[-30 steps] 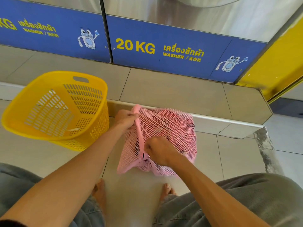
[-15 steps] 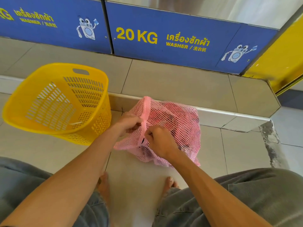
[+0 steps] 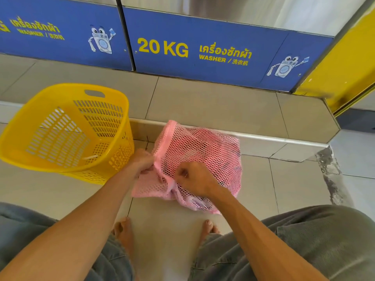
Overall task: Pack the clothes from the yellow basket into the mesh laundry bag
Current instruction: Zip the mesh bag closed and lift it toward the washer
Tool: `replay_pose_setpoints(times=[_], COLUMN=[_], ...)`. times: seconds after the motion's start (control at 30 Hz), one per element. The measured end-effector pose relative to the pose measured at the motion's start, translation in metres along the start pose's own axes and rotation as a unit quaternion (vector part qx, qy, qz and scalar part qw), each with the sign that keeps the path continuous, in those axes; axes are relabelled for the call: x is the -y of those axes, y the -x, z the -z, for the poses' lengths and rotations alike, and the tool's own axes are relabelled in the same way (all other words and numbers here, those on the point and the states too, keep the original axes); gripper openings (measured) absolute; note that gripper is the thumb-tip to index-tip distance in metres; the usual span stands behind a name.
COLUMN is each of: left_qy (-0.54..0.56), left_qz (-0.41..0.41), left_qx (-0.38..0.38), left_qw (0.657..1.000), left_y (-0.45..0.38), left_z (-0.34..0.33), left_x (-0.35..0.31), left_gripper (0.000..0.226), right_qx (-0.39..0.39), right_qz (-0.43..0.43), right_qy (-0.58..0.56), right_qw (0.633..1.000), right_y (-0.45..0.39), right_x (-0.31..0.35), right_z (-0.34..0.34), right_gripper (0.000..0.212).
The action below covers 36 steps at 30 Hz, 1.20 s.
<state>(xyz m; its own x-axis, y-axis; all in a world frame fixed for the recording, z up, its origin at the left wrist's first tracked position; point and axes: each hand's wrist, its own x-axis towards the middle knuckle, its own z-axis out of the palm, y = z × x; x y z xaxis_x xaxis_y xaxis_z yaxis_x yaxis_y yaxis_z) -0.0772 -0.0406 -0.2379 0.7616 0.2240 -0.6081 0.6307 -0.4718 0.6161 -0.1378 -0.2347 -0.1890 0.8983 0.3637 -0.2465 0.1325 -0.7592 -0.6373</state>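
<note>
While the basket [image 3: 67,136] is sitting empty to our left, we are closing the stuffed bag [image 3: 198,159] on the floor: left hand [image 3: 142,164] pinching its pink edge, right hand [image 3: 194,179] pinching near the seam. Next, probably drawing the closure shut.

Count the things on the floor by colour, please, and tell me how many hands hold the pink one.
Yellow: 1, the basket.
Pink: 1, the mesh laundry bag, with clothes inside.
Hands on the bag: 2, the left hand and the right hand.
Total things on the floor: 2.
</note>
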Motion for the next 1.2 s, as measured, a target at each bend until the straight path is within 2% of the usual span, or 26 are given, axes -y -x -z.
replay_pose_setpoints(times=[0.1,0.17,0.2,0.27,0.37,0.4,0.43,0.5,0.53,0.6,0.67,0.73,0.8,0.83,0.9,0.97,1.0,1.07,1.2], left_qy=[-0.071,-0.103,-0.112,-0.111,-0.030,0.006,0.023,-0.004,-0.021,-0.054,-0.065,-0.026,0.012,0.023,0.030,0.020,0.006,-0.012,0.055], left_qz=[0.026,0.041,0.043,0.027,-0.025,-0.024,-0.012,0.000,-0.008,-0.030,-0.033,-0.003,0.012,0.010,0.004,0.019,0.031,0.051,0.046], left_qx=[0.020,0.045,0.055,0.068,0.104,0.115,0.121,0.138,0.130,0.063,0.013,0.018,0.036,0.040,0.048,0.057,0.056,0.050,0.094], left_qw=[0.997,0.993,0.991,0.991,0.994,0.993,0.992,0.990,0.991,0.996,0.997,0.999,0.999,0.999,0.998,0.998,0.998,0.997,0.993], left_y=[0.009,0.014,0.018,0.021,0.026,0.026,0.022,0.017,0.013,0.008,0.003,-0.004,-0.011,-0.013,-0.015,-0.018,-0.021,-0.027,-0.043], left_z=[0.005,0.003,0.000,-0.005,-0.010,-0.012,-0.015,-0.026,-0.034,-0.048,-0.058,-0.061,-0.060,-0.058,-0.057,-0.054,-0.053,-0.052,-0.056], left_x=[0.008,0.012,0.011,0.005,-0.014,-0.019,-0.024,-0.031,-0.032,-0.027,-0.014,-0.001,0.007,0.009,0.013,0.017,0.019,0.021,0.021], left_gripper=[0.021,0.022,0.020,0.010,0.011,0.026,0.053,0.102,0.118,0.137,0.139,0.125,0.114,0.111,0.110,0.121,0.128,0.139,0.142], right_qx=[-0.179,-0.250,-0.239,-0.161,-0.057,-0.039,-0.027,-0.003,0.013,0.040,0.004,-0.091,-0.180,-0.197,-0.186,-0.147,-0.126,-0.090,-0.078], right_qz=[-0.053,-0.099,-0.132,-0.192,-0.191,-0.175,-0.158,-0.129,-0.113,-0.079,-0.074,-0.143,-0.220,-0.261,-0.337,-0.393,-0.414,-0.436,-0.437], right_qy=[-0.050,-0.006,0.024,0.049,0.074,0.104,0.132,0.151,0.144,0.101,-0.021,-0.117,-0.067,-0.036,-0.051,-0.092,-0.106,-0.130,-0.184], right_qw=[0.981,0.963,0.962,0.967,0.977,0.978,0.978,0.980,0.983,0.991,0.997,0.979,0.956,0.944,0.922,0.903,0.895,0.886,0.877], right_y=[-0.004,-0.007,-0.007,-0.005,0.000,0.000,0.000,-0.004,-0.006,-0.008,-0.010,-0.011,-0.014,-0.015,-0.018,-0.021,-0.022,-0.026,-0.037], right_x=[-0.018,-0.033,-0.039,-0.045,-0.044,-0.043,-0.042,-0.041,-0.042,-0.045,-0.054,-0.070,-0.089,-0.098,-0.114,-0.129,-0.136,-0.146,-0.160], right_z=[0.031,0.046,0.048,0.043,0.013,0.002,-0.006,-0.017,-0.018,-0.014,-0.003,0.007,0.012,0.011,0.009,0.005,0.002,-0.004,-0.010], right_gripper=[0.015,0.025,0.033,0.047,0.050,0.049,0.049,0.049,0.047,0.043,0.038,0.040,0.056,0.071,0.110,0.147,0.159,0.169,0.169])
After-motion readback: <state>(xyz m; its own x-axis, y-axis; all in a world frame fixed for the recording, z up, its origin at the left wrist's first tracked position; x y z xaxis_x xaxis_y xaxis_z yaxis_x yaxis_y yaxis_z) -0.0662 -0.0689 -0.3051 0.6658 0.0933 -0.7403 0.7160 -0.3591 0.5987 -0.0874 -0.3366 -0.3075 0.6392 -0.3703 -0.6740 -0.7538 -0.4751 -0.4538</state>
